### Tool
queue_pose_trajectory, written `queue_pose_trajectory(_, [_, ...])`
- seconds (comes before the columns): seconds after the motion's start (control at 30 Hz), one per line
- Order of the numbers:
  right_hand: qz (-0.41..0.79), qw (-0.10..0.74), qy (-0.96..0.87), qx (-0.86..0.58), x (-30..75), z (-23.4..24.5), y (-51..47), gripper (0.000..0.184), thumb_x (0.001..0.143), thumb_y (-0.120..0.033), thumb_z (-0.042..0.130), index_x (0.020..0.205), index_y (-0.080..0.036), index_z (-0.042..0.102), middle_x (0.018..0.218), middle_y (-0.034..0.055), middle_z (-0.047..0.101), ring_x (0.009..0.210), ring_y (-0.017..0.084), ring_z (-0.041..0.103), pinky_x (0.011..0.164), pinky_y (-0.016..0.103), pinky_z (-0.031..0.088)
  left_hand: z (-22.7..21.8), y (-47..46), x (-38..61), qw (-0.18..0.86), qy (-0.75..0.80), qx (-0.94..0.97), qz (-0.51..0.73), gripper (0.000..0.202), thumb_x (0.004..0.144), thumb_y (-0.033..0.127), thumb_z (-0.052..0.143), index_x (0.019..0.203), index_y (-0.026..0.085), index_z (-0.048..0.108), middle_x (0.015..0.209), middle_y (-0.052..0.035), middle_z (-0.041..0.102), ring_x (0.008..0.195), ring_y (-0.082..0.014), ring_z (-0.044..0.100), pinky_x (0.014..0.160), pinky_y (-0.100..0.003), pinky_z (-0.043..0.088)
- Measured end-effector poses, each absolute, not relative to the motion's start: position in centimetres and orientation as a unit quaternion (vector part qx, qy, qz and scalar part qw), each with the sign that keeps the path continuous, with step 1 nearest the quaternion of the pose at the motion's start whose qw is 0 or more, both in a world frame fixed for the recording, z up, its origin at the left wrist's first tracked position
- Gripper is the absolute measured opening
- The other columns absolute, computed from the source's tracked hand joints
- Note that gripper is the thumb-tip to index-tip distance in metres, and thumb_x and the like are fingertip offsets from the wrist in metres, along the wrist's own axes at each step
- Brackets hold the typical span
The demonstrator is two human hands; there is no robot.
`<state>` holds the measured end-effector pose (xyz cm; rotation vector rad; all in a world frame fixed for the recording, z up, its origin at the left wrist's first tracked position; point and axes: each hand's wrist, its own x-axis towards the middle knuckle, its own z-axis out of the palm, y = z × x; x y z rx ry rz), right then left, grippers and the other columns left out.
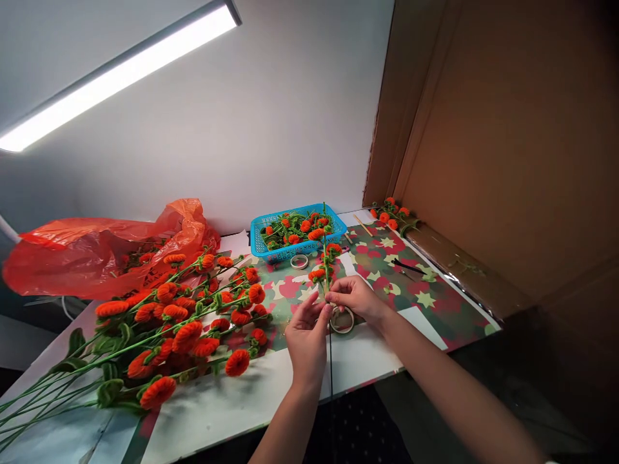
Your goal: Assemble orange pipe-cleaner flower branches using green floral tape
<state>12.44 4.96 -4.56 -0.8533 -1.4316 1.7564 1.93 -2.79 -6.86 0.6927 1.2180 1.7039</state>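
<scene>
An artificial flower stem with small orange blooms and green buds stands upright in front of me, its dark thin lower end running down past the table edge. My left hand pinches it from the left, thumb and index finger together just below the blooms. From the other side my right hand closes thumb and fingertips on the same spot. A pale tape roll is just under the right fingers; whether it hangs from a strip or rests on the table I cannot tell.
Finished-looking orange flowers with long green stems lie at left beside a red plastic bag. A blue basket holds more flower pieces. Behind my hands lies another tape roll. Black tweezers-like tool and several flowers lie right, near cardboard.
</scene>
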Motion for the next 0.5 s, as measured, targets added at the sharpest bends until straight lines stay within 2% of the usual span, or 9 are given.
queue_pose_trajectory(0.17, [0.672,0.358,-0.553,-0.339,12.35,-4.67,4.96,0.033,0.058,-0.043,0.077,0.059,-0.013,0.062,0.043,-0.0042,0.053,0.039,0.006,0.044,0.038,0.018,0.032,-6.99,-2.76,1.96,0.435,0.506,0.296,0.683,0.03,0.065,0.032,0.074,0.09,0.016,0.073,0.087,-0.0078,0.072,0.077,-0.0192,0.066,0.071,-0.033,0.055])
queue_pose_trajectory(0.33, [0.666,0.378,-0.553,-0.328,12.37,-5.12,5.02,0.031,0.059,-0.042,0.076,0.06,-0.013,0.065,0.046,-0.0032,0.053,0.043,0.007,0.046,0.04,0.019,0.036,-7.03,-3.1,2.33,0.382,0.525,0.346,0.678,0.028,0.069,0.032,0.071,0.093,0.018,0.073,0.088,-0.0075,0.072,0.077,-0.0202,0.065,0.066,-0.029,0.055])
queue_pose_trajectory(0.43, [0.659,0.379,-0.562,-0.326,12.47,-5.29,5.11,0.031,0.06,-0.042,0.076,0.06,-0.013,0.066,0.049,-0.0021,0.056,0.045,0.008,0.047,0.042,0.019,0.036,-6.85,-3.32,2.46,0.386,0.524,0.365,0.666,0.031,0.071,0.032,0.069,0.098,0.019,0.071,0.082,-0.007,0.072,0.065,-0.0172,0.064,0.058,-0.027,0.053])
queue_pose_trajectory(0.5, [0.656,0.376,-0.568,-0.325,12.5,-5.33,5.12,0.031,0.06,-0.043,0.075,0.06,-0.013,0.067,0.05,-0.0017,0.056,0.045,0.008,0.047,0.042,0.02,0.036,-6.74,-3.39,2.4,0.372,0.526,0.382,0.663,0.028,0.071,0.031,0.069,0.096,0.018,0.072,0.073,-0.0053,0.07,0.055,-0.0142,0.059,0.051,-0.025,0.05])
